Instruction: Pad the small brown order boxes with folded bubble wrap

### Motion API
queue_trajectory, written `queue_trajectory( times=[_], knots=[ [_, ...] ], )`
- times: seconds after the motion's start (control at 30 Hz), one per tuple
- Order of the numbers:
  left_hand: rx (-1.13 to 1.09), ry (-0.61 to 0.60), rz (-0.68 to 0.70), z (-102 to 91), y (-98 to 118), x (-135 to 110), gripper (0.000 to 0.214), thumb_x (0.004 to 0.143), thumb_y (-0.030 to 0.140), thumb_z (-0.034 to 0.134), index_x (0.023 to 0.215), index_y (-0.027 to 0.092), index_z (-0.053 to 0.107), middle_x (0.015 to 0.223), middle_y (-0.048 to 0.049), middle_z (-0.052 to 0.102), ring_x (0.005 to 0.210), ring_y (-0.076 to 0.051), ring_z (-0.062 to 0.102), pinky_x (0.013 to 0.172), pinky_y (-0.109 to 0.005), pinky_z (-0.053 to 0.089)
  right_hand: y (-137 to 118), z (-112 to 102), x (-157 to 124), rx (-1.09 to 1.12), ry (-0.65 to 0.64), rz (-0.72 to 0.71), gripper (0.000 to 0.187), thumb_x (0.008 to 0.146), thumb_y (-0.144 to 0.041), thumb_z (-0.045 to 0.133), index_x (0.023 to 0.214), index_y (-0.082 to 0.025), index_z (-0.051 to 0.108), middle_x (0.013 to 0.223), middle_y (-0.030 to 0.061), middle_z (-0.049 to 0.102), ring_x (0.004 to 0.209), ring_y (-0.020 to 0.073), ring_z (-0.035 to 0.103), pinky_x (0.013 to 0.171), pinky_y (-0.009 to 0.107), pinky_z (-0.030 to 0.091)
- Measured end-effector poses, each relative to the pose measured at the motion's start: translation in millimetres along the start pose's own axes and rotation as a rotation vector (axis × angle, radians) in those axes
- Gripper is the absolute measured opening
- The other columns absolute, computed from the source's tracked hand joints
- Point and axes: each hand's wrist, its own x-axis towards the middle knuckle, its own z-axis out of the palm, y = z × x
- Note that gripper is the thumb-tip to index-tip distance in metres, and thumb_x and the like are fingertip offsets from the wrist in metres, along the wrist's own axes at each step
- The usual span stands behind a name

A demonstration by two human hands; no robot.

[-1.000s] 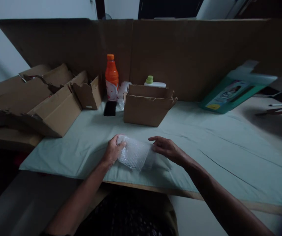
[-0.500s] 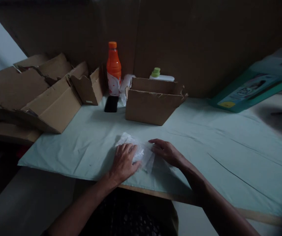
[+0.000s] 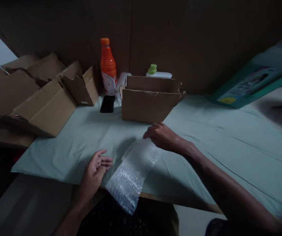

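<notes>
A clear strip of bubble wrap [image 3: 133, 170] hangs down from my right hand [image 3: 162, 136], whose closed fingers pinch its upper end. The strip slants toward me, and its lower end reaches past the front edge of the table. My left hand [image 3: 95, 170] is to the left of the bubble wrap, apart from it, fingers loosely curved and spaced with nothing in them. Just beyond my right hand stands an open cardboard box [image 3: 145, 106] on the pale green cloth [image 3: 185, 164].
Several cut cardboard boxes [image 3: 49, 111] crowd the left side. An orange bottle [image 3: 108, 64], a black phone [image 3: 107, 104] and a white bottle with a green cap [image 3: 153, 69] are at the back. A large teal jug [image 3: 246, 85] leans at the right.
My right hand has lifted the bubble wrap off the cloth, and it now hangs unfolded toward me. My left hand has let go and moved left. The view has shifted slightly.
</notes>
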Motion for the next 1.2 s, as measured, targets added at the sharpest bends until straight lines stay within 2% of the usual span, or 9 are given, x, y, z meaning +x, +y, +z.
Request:
queue_trajectory(
  times=[0.07,0.17,0.3,0.4,0.5,0.6,0.87,1.0,1.2],
  knots=[
    [0.071,0.076,0.086,3.4,-3,6,0.054,0.077,0.033,0.054,0.127,0.013,0.049,0.109,-0.0139,0.070,0.101,-0.025,0.067,0.087,-0.039,0.052,-13,0,19,-0.050,0.038,-0.047,0.039,0.081,-0.003,0.055,0.106,-0.023,0.077,0.101,0.0066,0.077,0.100,0.0262,0.065,0.090,0.043,0.044],
    [0.283,0.082,0.202,14.0,-7,15,0.052,0.082,0.036,0.052,0.128,0.014,0.053,0.121,-0.0166,0.067,0.108,-0.027,0.064,0.091,-0.043,0.051,-19,4,22,-0.006,0.290,-0.067,0.042,0.085,-0.012,0.059,0.124,-0.022,0.068,0.126,0.0097,0.069,0.118,0.0282,0.059,0.097,0.045,0.041],
    [0.602,-0.002,0.342,33.3,-11,17,0.050,0.081,0.033,0.059,0.127,0.015,0.058,0.116,-0.0147,0.069,0.106,-0.029,0.065,0.090,-0.045,0.052,-4,20,-14,0.090,0.552,0.099,0.024,0.094,-0.022,0.052,0.110,-0.021,0.071,0.109,0.0093,0.075,0.102,0.0256,0.066,0.088,0.044,0.048],
    [0.763,-0.039,0.382,49.7,-10,16,0.049,0.081,0.027,0.062,0.129,0.015,0.058,0.105,-0.0117,0.072,0.100,-0.028,0.067,0.090,-0.044,0.053,-6,43,-42,0.148,0.470,0.142,0.023,0.093,-0.021,0.052,0.105,-0.020,0.072,0.104,0.0093,0.076,0.098,0.0251,0.068,0.086,0.044,0.052],
    [0.890,-0.105,0.382,62.4,-4,14,0.047,0.083,0.023,0.064,0.128,0.014,0.060,0.093,-0.0089,0.074,0.092,-0.028,0.069,0.090,-0.046,0.052,-22,68,-52,0.175,0.287,0.066,0.029,0.091,-0.015,0.052,0.112,-0.020,0.071,0.121,0.0103,0.072,0.111,0.0263,0.066,0.092,0.045,0.053],
    [0.932,-0.155,0.379,65.2,0,14,0.042,0.085,0.021,0.063,0.126,0.016,0.062,0.088,-0.0068,0.074,0.091,-0.027,0.070,0.089,-0.044,0.051,-31,82,-54,0.160,0.242,0.059,0.035,0.089,-0.012,0.051,0.117,-0.019,0.070,0.130,0.0118,0.068,0.119,0.0290,0.062,0.095,0.048,0.052],
    [0.989,-0.229,0.376,52.8,-2,15,0.028,0.092,0.016,0.052,0.114,0.021,0.068,0.104,-0.0066,0.076,0.099,-0.025,0.069,0.090,-0.041,0.050,-18,70,-34,0.114,0.247,0.194,0.038,0.091,-0.017,0.053,0.126,-0.021,0.065,0.133,0.0127,0.065,0.119,0.0296,0.060,0.096,0.050,0.050],
    [1.017,-0.256,0.364,54.1,-1,16,0.029,0.091,0.015,0.051,0.115,0.020,0.067,0.104,-0.0075,0.076,0.099,-0.026,0.069,0.090,-0.042,0.049,-18,73,-11,0.069,0.211,0.248,0.024,0.088,-0.017,0.057,0.108,-0.017,0.070,0.129,0.0157,0.067,0.117,0.0316,0.061,0.092,0.049,0.050],
    [0.967,-0.265,0.390,51.7,-4,19,0.027,0.084,0.012,0.056,0.106,0.021,0.070,0.099,-0.0099,0.076,0.096,-0.027,0.069,0.089,-0.041,0.048,-30,56,-30,0.201,0.444,0.142,0.008,0.090,-0.022,0.057,0.089,-0.020,0.065,0.112,0.0119,0.074,0.104,0.0274,0.069,0.087,0.045,0.051]
  ],
)
